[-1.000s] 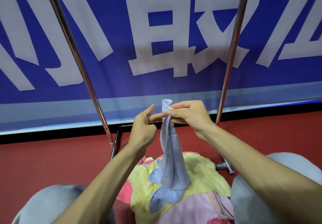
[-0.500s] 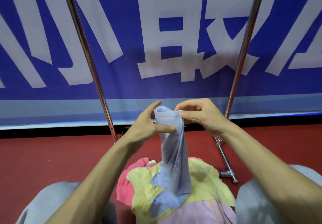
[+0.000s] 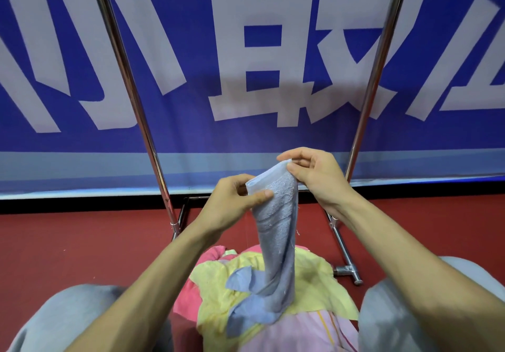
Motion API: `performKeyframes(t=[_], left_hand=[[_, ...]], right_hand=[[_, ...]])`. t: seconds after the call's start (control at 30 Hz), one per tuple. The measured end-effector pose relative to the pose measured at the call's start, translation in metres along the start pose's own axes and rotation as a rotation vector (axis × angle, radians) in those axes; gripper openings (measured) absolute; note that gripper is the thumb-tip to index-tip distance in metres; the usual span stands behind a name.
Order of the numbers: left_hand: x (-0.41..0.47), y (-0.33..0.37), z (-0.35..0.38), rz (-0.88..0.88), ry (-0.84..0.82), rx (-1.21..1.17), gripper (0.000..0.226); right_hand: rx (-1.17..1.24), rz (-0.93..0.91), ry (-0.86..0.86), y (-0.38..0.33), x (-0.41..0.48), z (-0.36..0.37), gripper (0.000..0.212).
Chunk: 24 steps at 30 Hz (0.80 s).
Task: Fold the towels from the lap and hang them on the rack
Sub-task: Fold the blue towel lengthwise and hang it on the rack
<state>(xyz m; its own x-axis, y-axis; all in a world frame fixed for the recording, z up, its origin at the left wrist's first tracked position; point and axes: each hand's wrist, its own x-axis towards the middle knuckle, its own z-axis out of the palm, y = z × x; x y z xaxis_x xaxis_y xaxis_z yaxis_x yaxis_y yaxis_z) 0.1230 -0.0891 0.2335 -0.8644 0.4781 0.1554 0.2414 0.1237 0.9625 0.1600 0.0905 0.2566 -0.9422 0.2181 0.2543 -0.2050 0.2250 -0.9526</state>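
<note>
- Grey-clad knees, left and right, frame the near edge, with the towel pile in the lap between them.
- In the pile, a yellow towel lies on top, a pink towel shows at its left edge and a pale pink towel lies nearest.
- The blue towel hangs in a narrow column, its crumpled lower end resting on the yellow one.
- The left hand pinches the left corner of its top hem between thumb and fingers.
- The right hand pinches the other corner, higher and to the right, so the hem slants.
- Beyond lies bare red floor.
- The rack's left upright and right upright rise with a wide gap between them, and a chrome foot reaches near the right knee.
- A blue banner closes the far side.
</note>
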Motion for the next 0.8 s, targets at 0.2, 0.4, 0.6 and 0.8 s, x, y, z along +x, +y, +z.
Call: performKeyframes(t=[0.2,0.4,0.6,0.8], left_hand=[[-0.002,0.000,0.013,0.063,0.139,-0.040,0.022],[0.019,0.045,-0.004,0.163,0.126,0.056,0.012],[0.037,0.113,-0.029,0.256,0.134,0.155,0.012],[0.041,0.186,-0.049,0.403,0.195,0.180,0.010]], right_hand=[[0.055,0.028,0.080,-0.006,0.001,-0.004,0.021],[0.148,0.027,0.193,-0.033,0.016,-0.003,0.017],[0.201,-0.043,0.258,-0.102,0.034,-0.014,0.014],[0.195,-0.203,0.264,-0.175,0.043,-0.016,0.010]])
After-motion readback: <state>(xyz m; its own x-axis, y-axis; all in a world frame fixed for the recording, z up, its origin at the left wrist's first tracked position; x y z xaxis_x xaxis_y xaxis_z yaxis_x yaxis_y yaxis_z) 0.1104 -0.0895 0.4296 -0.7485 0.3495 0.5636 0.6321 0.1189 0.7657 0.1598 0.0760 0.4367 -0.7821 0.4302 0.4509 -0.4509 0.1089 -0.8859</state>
